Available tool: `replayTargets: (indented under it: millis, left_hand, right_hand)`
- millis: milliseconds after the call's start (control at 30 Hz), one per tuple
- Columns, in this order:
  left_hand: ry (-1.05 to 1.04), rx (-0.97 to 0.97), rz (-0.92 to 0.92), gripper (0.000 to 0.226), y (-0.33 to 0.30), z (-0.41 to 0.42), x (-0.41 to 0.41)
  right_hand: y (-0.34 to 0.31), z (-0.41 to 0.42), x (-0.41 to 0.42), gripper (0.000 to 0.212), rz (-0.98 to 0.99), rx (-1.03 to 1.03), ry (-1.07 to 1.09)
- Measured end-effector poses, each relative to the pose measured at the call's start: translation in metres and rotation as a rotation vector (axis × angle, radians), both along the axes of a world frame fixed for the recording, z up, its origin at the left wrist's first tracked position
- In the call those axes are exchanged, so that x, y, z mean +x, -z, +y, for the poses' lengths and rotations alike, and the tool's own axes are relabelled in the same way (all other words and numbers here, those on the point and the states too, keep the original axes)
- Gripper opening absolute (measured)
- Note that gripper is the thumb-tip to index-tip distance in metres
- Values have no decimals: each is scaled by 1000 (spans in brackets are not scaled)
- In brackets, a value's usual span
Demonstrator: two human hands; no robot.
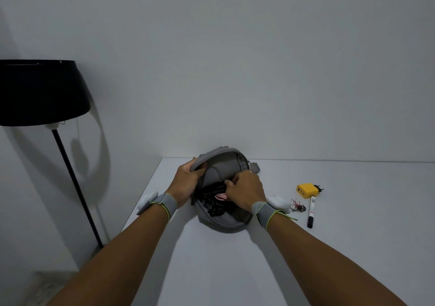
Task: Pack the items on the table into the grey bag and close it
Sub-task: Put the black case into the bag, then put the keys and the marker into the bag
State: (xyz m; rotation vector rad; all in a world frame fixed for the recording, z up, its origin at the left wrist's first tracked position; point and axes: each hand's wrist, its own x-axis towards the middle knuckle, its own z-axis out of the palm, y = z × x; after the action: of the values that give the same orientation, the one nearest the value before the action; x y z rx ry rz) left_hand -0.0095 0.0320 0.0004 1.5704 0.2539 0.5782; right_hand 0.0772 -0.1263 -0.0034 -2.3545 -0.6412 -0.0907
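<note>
The grey bag [223,221] lies open on the white table [235,258], its flap lifted toward the wall. My left hand [186,181] grips the flap's left edge and holds it up. My right hand [244,191] is inside the opening, fingers curled over dark items and a pink-and-white striped thing [220,197]; whether it grips one I cannot tell. To the right of the bag lie a yellow charger [307,190] with a black plug, a black-and-white marker [311,211], and a small red-and-white item [297,206].
A floor lamp with a black shade [40,91] and thin black pole stands left of the table. The wall runs right behind the table's far edge. Both wrists wear grey bands with white units.
</note>
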Motion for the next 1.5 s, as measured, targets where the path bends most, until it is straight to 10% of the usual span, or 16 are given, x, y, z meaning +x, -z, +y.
replayTargets:
  millis: [1500]
  left_hand:
    - [-70,-20,16,22,4,-5,11]
  right_hand:
    - [10,-163,50,18,146,-469,363]
